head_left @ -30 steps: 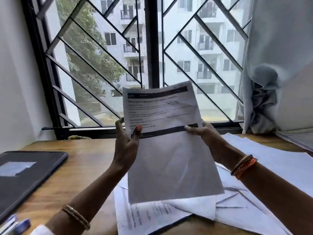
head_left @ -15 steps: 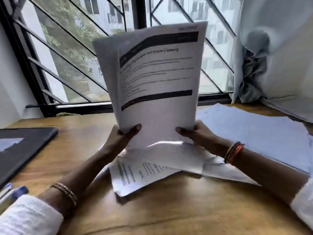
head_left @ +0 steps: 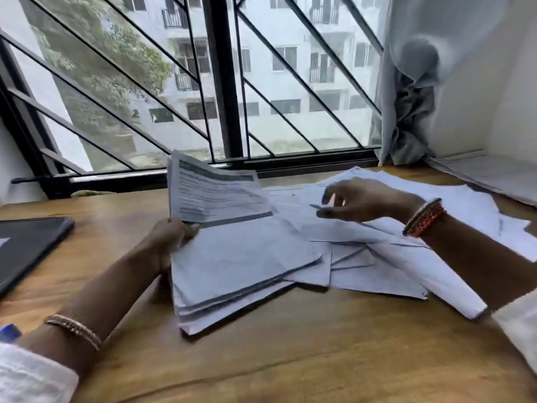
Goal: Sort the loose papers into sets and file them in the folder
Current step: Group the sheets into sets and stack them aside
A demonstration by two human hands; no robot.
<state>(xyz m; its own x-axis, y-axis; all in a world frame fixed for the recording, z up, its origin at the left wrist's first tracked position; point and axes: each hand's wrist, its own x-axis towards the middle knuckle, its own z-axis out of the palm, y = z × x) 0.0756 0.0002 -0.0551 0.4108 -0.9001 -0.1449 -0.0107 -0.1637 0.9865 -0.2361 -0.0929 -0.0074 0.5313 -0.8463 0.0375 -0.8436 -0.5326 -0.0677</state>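
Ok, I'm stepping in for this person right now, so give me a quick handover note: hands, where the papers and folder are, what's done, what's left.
Left hand: grips the left edge of a stack of papers, whose printed top sheet is bent upward.
Right hand: open, holds nothing, hovers over the loose papers spread on the right of the wooden table.
Dark folder: lies closed at the left edge of the table, apart from the papers.
Done: one stack gathered at the left hand.
Left: sort the spread sheets into sets, then file everything; nothing appears to be in the folder yet.
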